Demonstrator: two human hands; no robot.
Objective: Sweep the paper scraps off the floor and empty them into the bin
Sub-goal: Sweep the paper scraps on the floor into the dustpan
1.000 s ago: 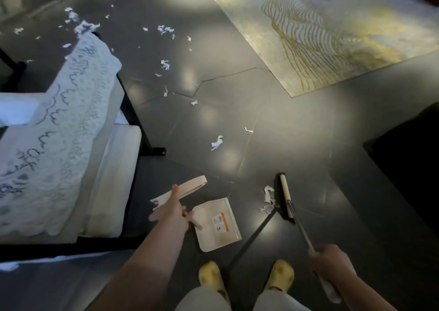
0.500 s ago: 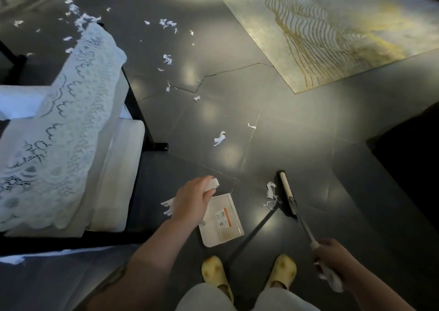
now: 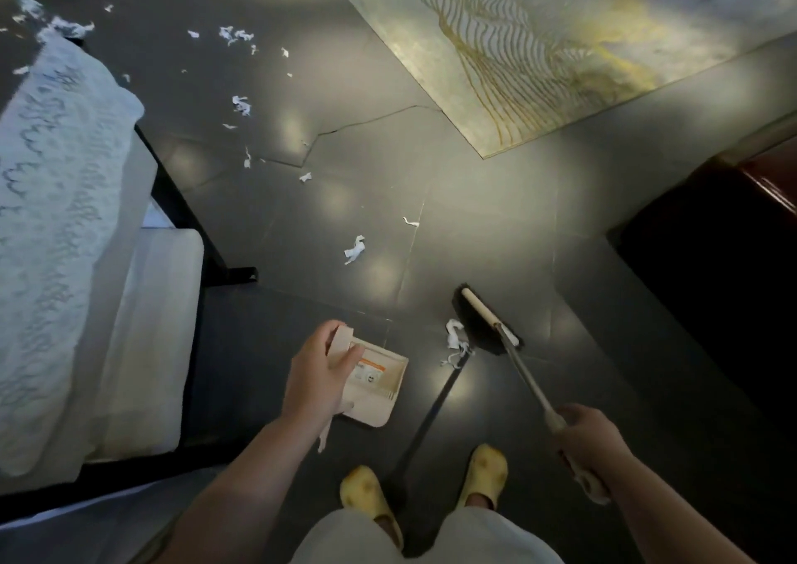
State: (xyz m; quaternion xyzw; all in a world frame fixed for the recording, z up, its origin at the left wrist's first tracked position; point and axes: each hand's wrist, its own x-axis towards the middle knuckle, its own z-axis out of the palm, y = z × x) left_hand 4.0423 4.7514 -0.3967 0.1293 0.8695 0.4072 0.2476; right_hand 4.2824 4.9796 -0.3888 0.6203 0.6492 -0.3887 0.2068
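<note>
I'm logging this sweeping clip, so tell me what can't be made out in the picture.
- Bin: nowhere in the head view.
- Beige plastic dustpan: handle end hidden by left hand.
- Orange label: print too small.
- Black-bristled broom: grip hidden in right hand.

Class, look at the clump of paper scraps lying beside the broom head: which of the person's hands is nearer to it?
Left. The left hand grips the dustpan handle just left of the clump; the right hand holds the broom handle farther back, to the clump's right.

Single head-worn view, steeply down, near the dim, perhaps tiled floor [image 3: 496, 218].
</note>
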